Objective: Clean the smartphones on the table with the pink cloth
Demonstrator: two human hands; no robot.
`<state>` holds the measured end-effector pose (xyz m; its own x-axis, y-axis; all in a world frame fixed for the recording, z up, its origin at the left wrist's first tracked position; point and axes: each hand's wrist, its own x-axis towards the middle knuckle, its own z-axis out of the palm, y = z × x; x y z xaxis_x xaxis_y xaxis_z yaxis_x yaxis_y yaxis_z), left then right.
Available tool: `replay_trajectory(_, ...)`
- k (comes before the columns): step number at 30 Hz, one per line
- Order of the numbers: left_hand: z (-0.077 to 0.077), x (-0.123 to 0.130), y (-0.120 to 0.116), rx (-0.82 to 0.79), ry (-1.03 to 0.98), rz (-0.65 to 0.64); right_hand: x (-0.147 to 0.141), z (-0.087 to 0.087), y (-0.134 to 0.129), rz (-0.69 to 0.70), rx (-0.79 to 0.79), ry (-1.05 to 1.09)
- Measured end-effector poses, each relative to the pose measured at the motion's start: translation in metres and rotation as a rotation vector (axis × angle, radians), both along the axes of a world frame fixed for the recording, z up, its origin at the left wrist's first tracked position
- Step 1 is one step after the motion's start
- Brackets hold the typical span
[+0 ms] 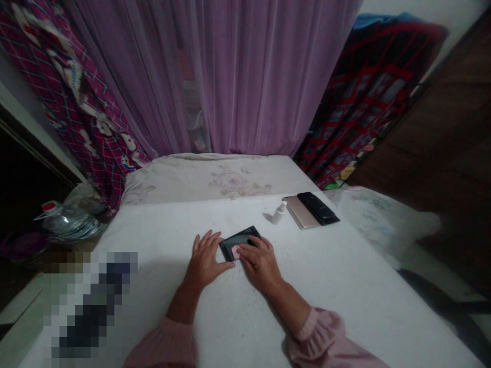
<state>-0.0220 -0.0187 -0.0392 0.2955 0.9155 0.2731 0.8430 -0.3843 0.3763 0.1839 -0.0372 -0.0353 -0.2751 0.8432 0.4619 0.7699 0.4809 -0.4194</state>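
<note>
Right hand curled, fingers closed on a small pink pad against a black rectangular smartphone, which lies flat on a white sheet. Left hand open, thumb at the phone's near edge. Farther off: a white plastic bottle and a black phone case atop a gold smartphone.

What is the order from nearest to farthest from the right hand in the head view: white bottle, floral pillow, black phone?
1. Black phone, under the right hand.
2. White bottle, ahead and rightward on the sheet.
3. Floral pillow, farther ahead at the bed's end.
</note>
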Motion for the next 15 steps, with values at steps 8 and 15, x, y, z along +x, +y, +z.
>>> replay_trajectory(8,-0.001,-0.001,0.001,-0.004,-0.006,-0.007,0.033,-0.008,0.022,-0.263,0.032,-0.018)
replay_trajectory(15,-0.001,-0.001,0.000,0.032,0.009,-0.015,0.020,-0.007,0.005,-0.154,0.010,-0.025)
